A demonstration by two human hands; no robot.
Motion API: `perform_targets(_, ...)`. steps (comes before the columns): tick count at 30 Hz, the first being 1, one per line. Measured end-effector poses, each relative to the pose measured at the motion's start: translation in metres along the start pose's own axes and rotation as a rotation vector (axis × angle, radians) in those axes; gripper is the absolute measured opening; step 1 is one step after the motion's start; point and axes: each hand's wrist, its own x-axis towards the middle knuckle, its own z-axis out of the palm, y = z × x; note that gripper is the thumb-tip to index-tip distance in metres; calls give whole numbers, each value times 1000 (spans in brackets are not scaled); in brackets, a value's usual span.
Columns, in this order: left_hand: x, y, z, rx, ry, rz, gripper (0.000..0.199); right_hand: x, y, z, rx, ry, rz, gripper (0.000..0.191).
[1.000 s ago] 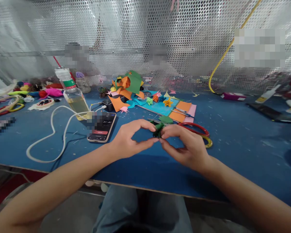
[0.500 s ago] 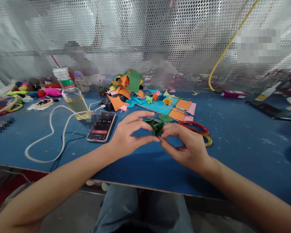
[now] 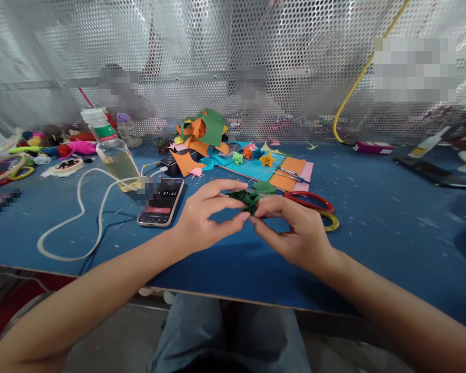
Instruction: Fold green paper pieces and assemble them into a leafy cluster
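Head view shows your two hands close together over the near middle of the desk (image 3: 373, 233), with a small dark green folded paper shape (image 3: 251, 200) held up between them. Your left hand (image 3: 202, 215) has a small grip: thumb and a lower finger are nearly closed on the left side of the paper, while the pointing finger sticks out above it. Your right hand (image 3: 301, 228) pinches the right side, with thumb and finger almost meeting.

The paper should be very light, a bit stiff at its folds, and easy to squash or tear. Hold it softly by the low, thick folded part, and leave the thin points alone.

Just past your fingers lies a flat green paper piece (image 3: 264, 187). Close behind your right hand are red and yellow loop handles (image 3: 314, 197), and that hand hides part of them, so your knuckles could bump them. Farther back are slim metal tools (image 3: 295, 176) on orange paper, and a light blue sheet (image 3: 248, 171) with little paper flowers (image 3: 267, 159). To the left, a lit phone (image 3: 163, 202) sits near your left wrist, by a looped white cable (image 3: 64, 258).
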Motion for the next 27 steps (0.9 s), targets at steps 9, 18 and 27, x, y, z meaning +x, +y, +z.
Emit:
perform_targets(9,3,-1,-2,-72,-74,-93,7,0,1,1,83,22,91,9)
perform_targets(18,2,4,1,27,-51,-76,5,-1,-2,4,175,34,156,13)
perform_targets(27,-9,-9,14,51,-256,-311,9,1,7,14,-7,-122,280,24)
